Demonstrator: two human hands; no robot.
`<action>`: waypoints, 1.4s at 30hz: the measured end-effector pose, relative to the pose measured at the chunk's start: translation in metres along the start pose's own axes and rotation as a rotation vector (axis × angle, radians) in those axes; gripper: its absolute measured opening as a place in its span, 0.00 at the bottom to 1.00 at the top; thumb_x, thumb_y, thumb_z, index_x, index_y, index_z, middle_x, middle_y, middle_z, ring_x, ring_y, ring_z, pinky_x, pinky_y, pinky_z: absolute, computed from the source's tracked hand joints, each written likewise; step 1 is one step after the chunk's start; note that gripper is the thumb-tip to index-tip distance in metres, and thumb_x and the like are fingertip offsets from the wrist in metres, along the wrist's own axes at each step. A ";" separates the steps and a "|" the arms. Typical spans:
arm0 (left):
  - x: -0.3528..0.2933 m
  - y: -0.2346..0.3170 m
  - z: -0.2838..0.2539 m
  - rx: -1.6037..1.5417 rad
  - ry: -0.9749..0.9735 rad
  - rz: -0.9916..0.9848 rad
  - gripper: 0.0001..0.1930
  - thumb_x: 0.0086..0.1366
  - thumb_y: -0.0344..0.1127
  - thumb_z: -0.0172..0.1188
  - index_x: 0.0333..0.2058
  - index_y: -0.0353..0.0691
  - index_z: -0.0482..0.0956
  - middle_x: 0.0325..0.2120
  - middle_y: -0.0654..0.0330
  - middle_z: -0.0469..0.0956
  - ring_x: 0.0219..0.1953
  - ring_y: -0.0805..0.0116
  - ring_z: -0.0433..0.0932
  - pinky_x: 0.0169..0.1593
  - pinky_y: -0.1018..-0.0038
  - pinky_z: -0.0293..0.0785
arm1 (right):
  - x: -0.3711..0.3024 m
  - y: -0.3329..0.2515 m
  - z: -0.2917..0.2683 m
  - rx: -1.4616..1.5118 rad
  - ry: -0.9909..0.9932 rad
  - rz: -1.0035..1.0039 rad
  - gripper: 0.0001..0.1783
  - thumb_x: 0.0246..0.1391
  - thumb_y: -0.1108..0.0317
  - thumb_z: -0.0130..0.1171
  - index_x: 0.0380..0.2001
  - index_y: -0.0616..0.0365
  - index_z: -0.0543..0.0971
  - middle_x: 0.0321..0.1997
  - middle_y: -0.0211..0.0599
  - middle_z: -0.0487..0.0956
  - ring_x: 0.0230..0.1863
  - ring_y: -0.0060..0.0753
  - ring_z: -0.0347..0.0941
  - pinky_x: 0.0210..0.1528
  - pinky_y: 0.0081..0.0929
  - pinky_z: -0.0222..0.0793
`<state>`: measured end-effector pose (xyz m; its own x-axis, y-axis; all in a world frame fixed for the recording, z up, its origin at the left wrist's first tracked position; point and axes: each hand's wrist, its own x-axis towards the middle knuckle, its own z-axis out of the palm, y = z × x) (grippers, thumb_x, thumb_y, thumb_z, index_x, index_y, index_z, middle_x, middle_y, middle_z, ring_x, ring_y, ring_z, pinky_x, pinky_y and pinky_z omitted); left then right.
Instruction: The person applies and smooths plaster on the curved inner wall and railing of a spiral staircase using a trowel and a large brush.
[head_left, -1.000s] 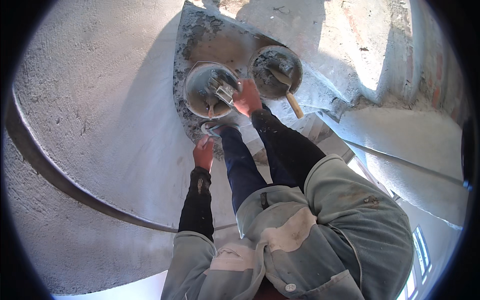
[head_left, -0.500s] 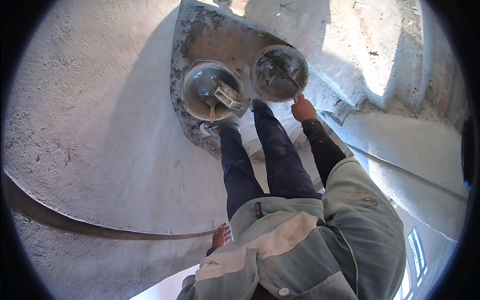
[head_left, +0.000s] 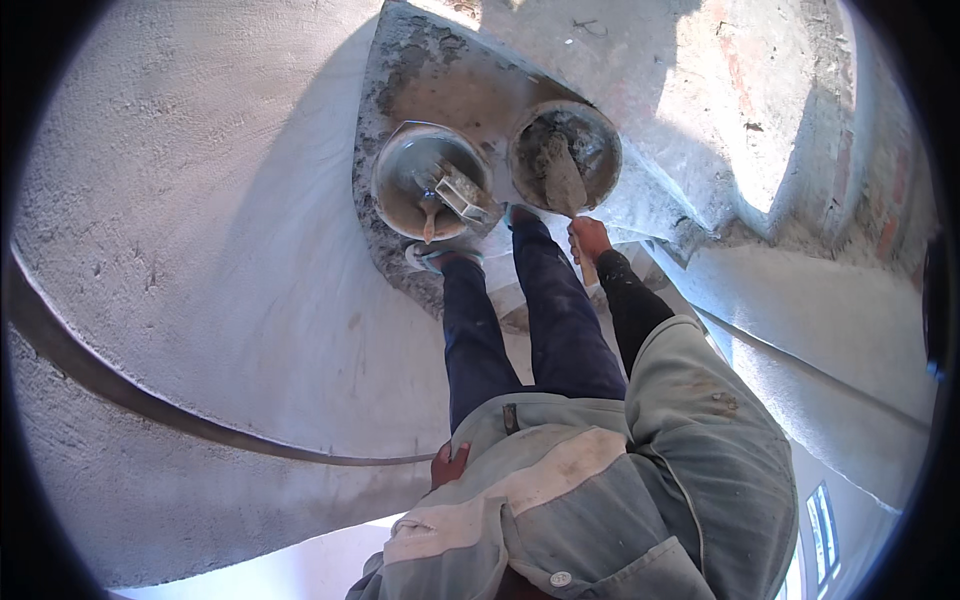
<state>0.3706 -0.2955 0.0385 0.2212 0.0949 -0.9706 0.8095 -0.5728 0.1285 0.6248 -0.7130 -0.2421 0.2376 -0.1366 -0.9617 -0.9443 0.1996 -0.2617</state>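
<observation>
My right hand (head_left: pixel 589 241) is closed around the wooden handle of a trowel (head_left: pixel 563 180). The blade carries a heap of grey mortar and lies over the right bucket (head_left: pixel 612 150), which has more wet mortar in it. Low beside my jacket is my left hand (head_left: pixel 449 465), near the end of a curved dark edge; its visible fingers look apart and hold nothing I can see. To the left stands another bucket (head_left: pixel 383 205) with greyish water. A brush (head_left: pixel 430 222) and a flat float with a box-like handle (head_left: pixel 462 197) rest in it.
Both buckets stand on a mortar-stained wedge-shaped step (head_left: pixel 372 225), close to my feet. A curved plastered wall (head_left: pixel 200 250) rises on the left, with a dark curved edge (head_left: pixel 200 428) below it. Rough stepped masonry (head_left: pixel 770 190) lies at the right, partly in sunlight.
My right hand has drawn slightly back and turned the trowel, so its blade now shows flat with mortar on it. My left hand has shifted slightly against the jacket.
</observation>
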 end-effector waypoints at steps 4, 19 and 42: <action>-0.016 -0.031 0.001 -0.060 0.105 -0.062 0.23 0.69 0.56 0.49 0.41 0.41 0.81 0.21 0.61 0.77 0.28 0.71 0.77 0.35 0.71 0.72 | -0.031 0.014 -0.031 -0.177 0.008 -0.156 0.09 0.49 0.65 0.51 0.22 0.59 0.72 0.15 0.32 0.68 0.11 0.28 0.63 0.14 0.30 0.62; -0.060 -0.053 0.096 -0.250 0.688 0.101 0.18 0.72 0.46 0.46 0.44 0.38 0.77 0.43 0.44 0.79 0.48 0.44 0.77 0.49 0.59 0.74 | -0.254 -0.215 -0.040 -0.918 -0.362 -0.625 0.07 0.49 0.71 0.48 0.19 0.55 0.68 0.14 0.25 0.65 0.13 0.18 0.59 0.14 0.21 0.57; -0.127 -0.251 -0.045 -1.526 1.568 -0.968 0.46 0.65 0.69 0.42 0.68 0.35 0.50 0.68 0.38 0.46 0.71 0.39 0.39 0.71 0.51 0.34 | -0.694 -0.062 0.437 -1.781 -1.197 0.004 0.16 0.43 0.70 0.48 0.37 0.65 0.67 0.23 0.35 0.69 0.19 0.24 0.65 0.23 0.26 0.65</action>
<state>0.1637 -0.1270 0.1389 -0.8155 0.5697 -0.1020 0.3965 0.6783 0.6186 0.6176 -0.2062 0.4059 -0.4470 0.5240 -0.7250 0.0706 -0.7873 -0.6125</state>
